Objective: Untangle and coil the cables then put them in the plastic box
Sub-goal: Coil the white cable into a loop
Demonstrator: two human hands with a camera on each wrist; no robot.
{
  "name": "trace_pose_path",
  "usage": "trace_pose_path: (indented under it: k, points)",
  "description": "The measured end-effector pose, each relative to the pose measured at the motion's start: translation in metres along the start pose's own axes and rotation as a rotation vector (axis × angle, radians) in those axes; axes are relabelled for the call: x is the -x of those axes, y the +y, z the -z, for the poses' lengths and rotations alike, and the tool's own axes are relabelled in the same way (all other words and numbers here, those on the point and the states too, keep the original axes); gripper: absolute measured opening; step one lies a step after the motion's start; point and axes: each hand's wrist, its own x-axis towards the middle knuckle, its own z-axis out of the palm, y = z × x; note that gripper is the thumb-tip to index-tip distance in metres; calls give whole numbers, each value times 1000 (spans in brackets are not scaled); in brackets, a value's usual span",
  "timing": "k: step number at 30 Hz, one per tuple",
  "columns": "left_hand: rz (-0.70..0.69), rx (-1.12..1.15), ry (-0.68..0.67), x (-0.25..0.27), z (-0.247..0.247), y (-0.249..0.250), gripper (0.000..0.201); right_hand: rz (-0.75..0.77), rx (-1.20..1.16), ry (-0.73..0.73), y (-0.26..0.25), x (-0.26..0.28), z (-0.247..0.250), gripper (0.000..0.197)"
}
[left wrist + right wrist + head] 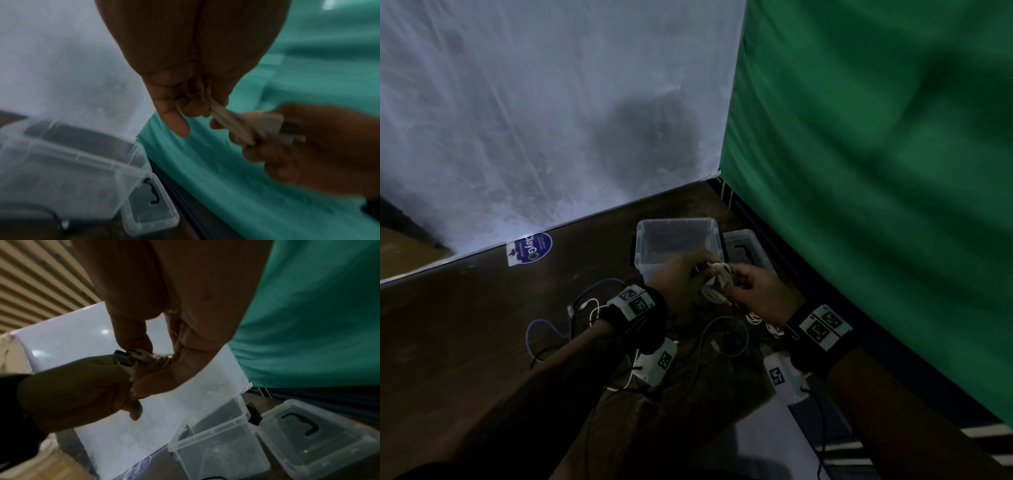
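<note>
Both hands meet just in front of the clear plastic box (650, 240) and hold one coiled white cable (717, 279) between them. My left hand (681, 274) pinches the bundled white strands (228, 120). My right hand (753, 287) grips the cable's plug end (131, 358), whose metal USB tip sticks out. The box (207, 439) stands open on the dark floor, and I see no cable inside it. Behind the wrists a blue cable (544, 329), a second white cable (594, 308) and thin black cables lie tangled on the floor.
The box's clear lid (748, 250) with a black handle lies to the right of the box. A green cloth (876, 171) hangs along the right side and a white sheet (551, 120) along the back. A round blue sticker (532, 250) is on the floor.
</note>
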Motion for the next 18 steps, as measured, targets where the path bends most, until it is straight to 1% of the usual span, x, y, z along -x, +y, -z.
trace_pose_path:
  k: [2, 4, 8, 12, 15, 18]
  points:
    - [26, 68, 0, 0, 0, -3, 14, 22, 47, 13, 7, -2, 2, 40]
    - [108, 148, -17, 3, -2, -10, 13, 22, 31, 29, 18, -5, -2, 41]
    - [240, 223, -24, 10, -15, -29, 15, -4, 42, 137, 47, -13, -13, 25]
    - [355, 279, -25, 15, -29, -41, 19, -92, -23, 126, 67, -26, -24, 21]
    - [443, 242, -15, 21, -26, -60, 21, -225, -31, 219, 84, -42, -21, 11]
    - [549, 38, -23, 33, -10, -97, 17, -368, 69, 346, 112, -64, -7, 8]
